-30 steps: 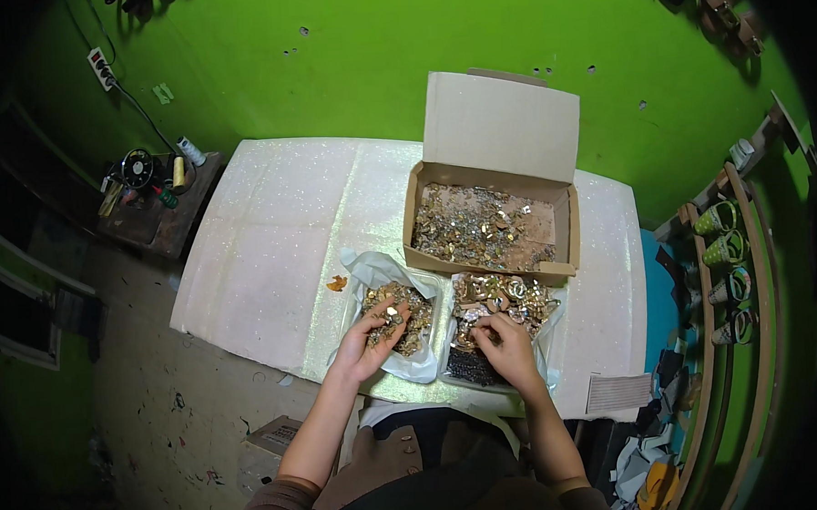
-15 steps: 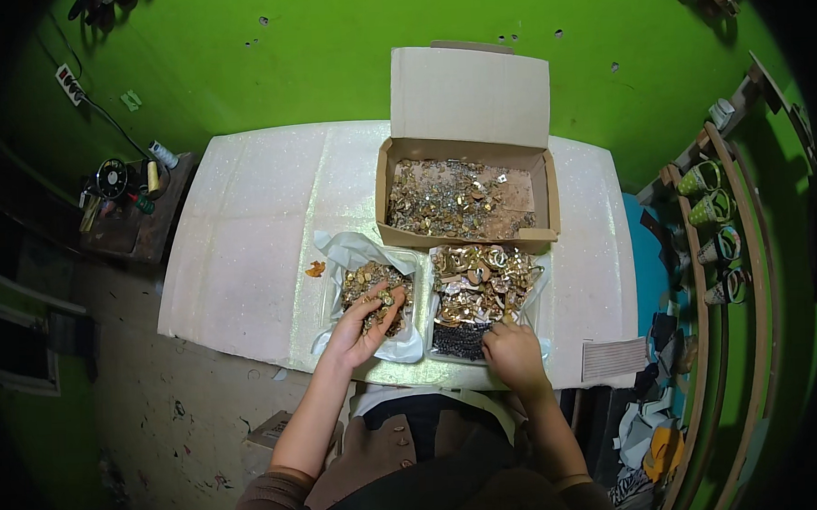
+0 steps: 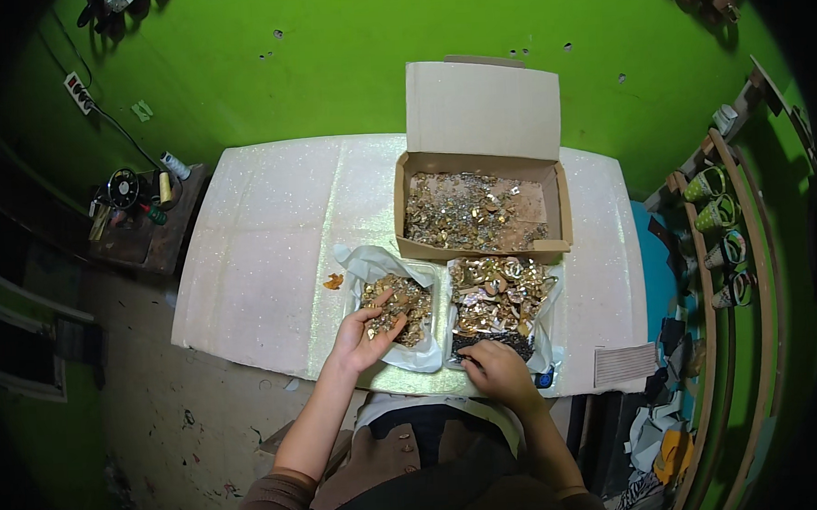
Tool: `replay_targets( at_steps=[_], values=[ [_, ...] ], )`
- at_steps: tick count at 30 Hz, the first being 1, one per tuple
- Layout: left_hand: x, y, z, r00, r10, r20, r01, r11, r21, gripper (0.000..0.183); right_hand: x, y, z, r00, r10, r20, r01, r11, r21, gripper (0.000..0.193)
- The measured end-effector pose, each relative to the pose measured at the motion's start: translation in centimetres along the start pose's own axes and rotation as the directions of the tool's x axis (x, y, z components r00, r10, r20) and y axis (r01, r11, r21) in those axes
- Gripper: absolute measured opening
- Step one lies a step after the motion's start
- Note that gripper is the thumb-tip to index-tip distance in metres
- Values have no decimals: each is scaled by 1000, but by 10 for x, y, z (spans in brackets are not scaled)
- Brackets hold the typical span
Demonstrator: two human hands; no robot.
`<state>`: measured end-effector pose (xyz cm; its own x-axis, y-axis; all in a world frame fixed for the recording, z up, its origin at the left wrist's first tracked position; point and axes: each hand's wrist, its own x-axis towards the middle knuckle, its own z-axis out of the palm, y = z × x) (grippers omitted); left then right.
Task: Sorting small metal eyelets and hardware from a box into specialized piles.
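Holds the left hand (image 3: 365, 339) palm up at the left tray (image 3: 439, 295), fingers spread apart, close over a pile of small shiny bits (image 3: 408, 293). Bends the right hand (image 3: 500, 369) down to the small black pieces (image 3: 522, 343) at the near end of the right tray (image 3: 548, 322), fingers curled and close together. Cannot tell about a pinch or a bit in those fingertips. Has bigger shiny pieces (image 3: 497, 297) just past the black ones, in the same tray. Has both trays side by side on a sparkly white table (image 3: 262, 234), with an open cardboard box (image 3: 481, 251) of more bits just behind.
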<state>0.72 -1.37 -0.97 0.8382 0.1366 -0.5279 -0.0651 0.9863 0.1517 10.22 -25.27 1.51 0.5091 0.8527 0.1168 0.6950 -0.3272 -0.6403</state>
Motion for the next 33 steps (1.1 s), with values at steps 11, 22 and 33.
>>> replay_targets(
  at_steps=[11,22,33],
  values=[
    [-7,25,-9,994,-8,106,-18,971,237,49,12,-12,23,999,3,-39,2,992,127,12],
    [-5,34,4,983,-125,133,103,982,159,42,22,-41,28,987,158,-20,-142,927,346,11],
    [2,33,-1,985,-145,98,115,960,257,48,109,-58,67,955,-69,-287,94,993,74,17]
  ],
)
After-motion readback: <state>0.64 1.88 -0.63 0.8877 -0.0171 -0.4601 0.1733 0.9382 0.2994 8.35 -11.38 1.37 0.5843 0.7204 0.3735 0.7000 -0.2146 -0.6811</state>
